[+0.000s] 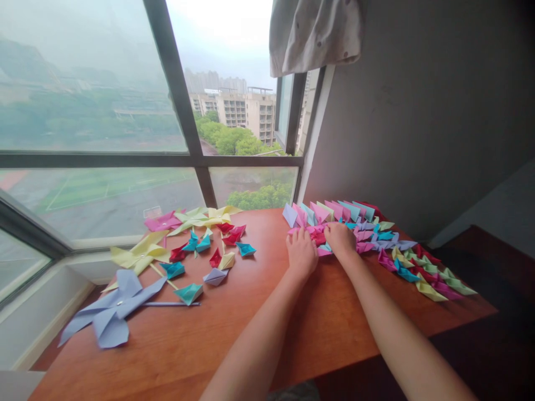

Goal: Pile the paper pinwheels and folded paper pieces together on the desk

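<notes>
My left hand (301,250) reaches over the far right part of the table, its fingers bent down onto a pink folded paper piece (311,229). Close beside it, my right hand (340,239) is closed at the right end of the same pink paper; its fingertips are partly hidden. A red folded piece (319,238) shows between the hands. Behind them stands a row of pointed folded papers (320,212) in pink, pale blue and lilac. To the right lie origami cranes (384,239) in lilac and blue, then rows of paper boats (430,277).
On the wooden table (251,328), the left side holds paper pinwheels (119,306) on sticks and several scattered small paper boats (189,293). A window (200,161) borders the far edge, a grey wall (418,111) the right. A curtain (315,36) hangs above.
</notes>
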The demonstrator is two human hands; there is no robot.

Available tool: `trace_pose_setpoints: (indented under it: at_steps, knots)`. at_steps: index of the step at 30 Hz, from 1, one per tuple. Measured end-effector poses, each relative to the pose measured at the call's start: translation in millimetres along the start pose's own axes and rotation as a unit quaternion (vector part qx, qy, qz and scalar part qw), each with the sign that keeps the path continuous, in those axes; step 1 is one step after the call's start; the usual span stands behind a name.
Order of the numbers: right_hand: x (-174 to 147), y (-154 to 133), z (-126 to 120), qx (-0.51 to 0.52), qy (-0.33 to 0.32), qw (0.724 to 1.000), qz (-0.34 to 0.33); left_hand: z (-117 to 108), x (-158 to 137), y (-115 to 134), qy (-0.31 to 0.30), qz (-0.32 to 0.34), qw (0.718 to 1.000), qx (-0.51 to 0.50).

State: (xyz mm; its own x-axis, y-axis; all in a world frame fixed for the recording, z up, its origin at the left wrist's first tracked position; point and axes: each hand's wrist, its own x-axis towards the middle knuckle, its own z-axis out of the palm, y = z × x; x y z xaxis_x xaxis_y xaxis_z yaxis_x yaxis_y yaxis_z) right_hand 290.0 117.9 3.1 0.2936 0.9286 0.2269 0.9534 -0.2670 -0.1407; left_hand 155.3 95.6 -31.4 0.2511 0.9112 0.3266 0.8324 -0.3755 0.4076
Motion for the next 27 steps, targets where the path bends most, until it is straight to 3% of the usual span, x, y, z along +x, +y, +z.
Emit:
trace_pose_setpoints:
  at_steps: [10,18,23,27]
  knots:
    - [-18,-3,-5,0.082,0.053,0.995,0.004,-10,-18,3,0.034,-0.027,0.998,-0.039]
    - [-34,-30,-21,0.186,0.061,0.981,-0.002,-42,-29,-14,0.08,-0.069,0.991,-0.086]
    - [-39,-69,-41,0.291,0.067,0.954,-0.015,-79,-36,-36,0.129,-0.08,0.983,-0.101]
    - [-37,-130,-52,0.321,0.033,0.945,-0.057,-119,-38,-75,0.18,-0.1,0.975,-0.083]
